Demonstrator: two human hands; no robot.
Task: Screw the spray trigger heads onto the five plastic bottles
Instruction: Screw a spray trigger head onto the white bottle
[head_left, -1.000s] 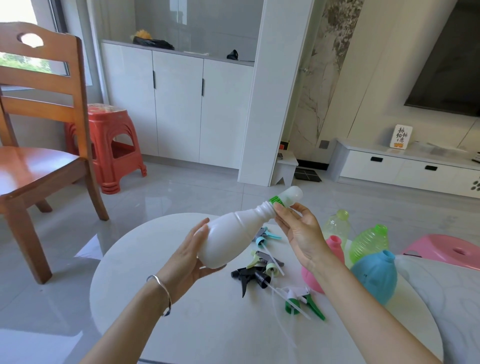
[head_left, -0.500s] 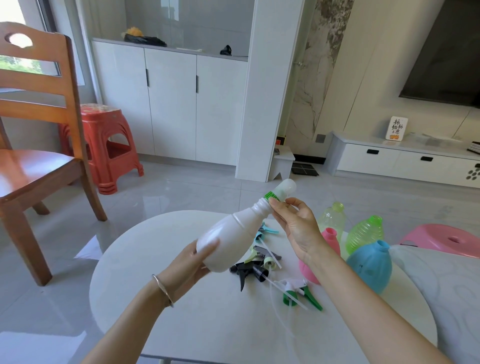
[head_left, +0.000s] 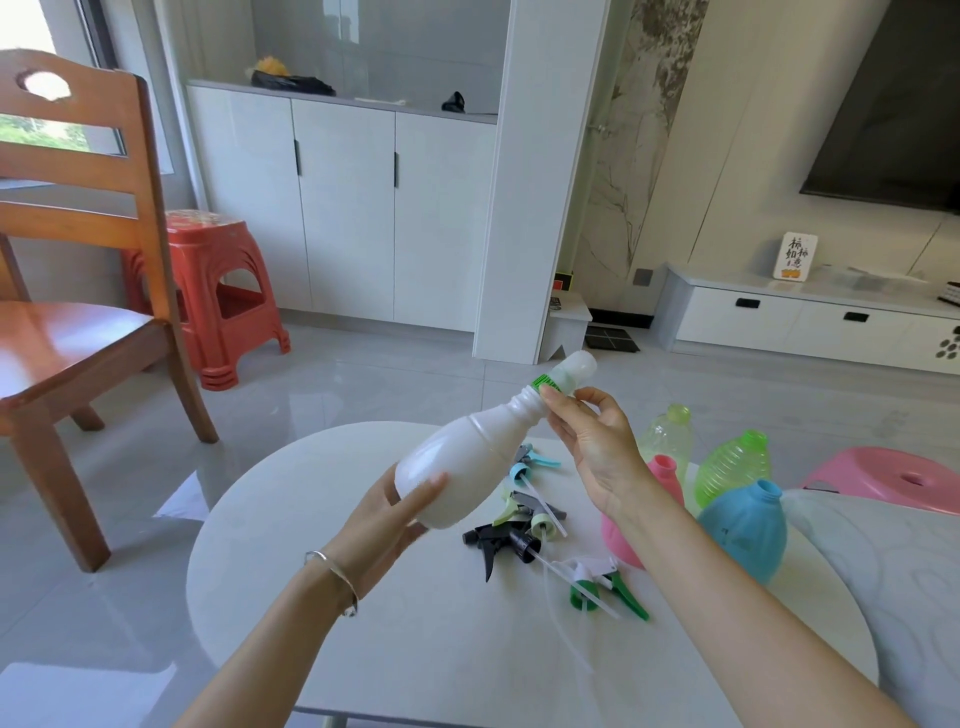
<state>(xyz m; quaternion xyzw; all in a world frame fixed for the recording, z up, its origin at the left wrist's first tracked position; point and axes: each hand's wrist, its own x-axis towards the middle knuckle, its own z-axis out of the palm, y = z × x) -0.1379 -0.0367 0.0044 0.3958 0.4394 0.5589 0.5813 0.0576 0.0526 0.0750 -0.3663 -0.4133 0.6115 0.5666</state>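
Note:
My left hand (head_left: 400, 514) holds the base of a white bottle (head_left: 467, 462), tilted with its neck up and to the right above the table. The fingertips of my right hand (head_left: 597, 441) pinch the green collar (head_left: 545, 380) under the bottle's frosted cap (head_left: 576, 367). On the table lie several loose spray trigger heads: teal (head_left: 535, 462), pale green and grey (head_left: 524, 506), black (head_left: 498, 543), white and green (head_left: 605, 587). To the right stand a clear yellowish bottle (head_left: 667, 434), a pink one (head_left: 662, 470) partly behind my forearm, a green ribbed one (head_left: 732, 465) and a blue one (head_left: 748, 530).
The round white table (head_left: 441, 649) has its near edge at the bottom. A grey cushion (head_left: 893, 597) and a pink stool (head_left: 893, 478) lie to the right. A wooden chair (head_left: 67, 312) and a red stool (head_left: 218, 291) stand on the floor at left.
The bottle and both hands stay in much the same pose. My left thumb has shifted on the base, and the right fingers have shifted slightly on the collar.

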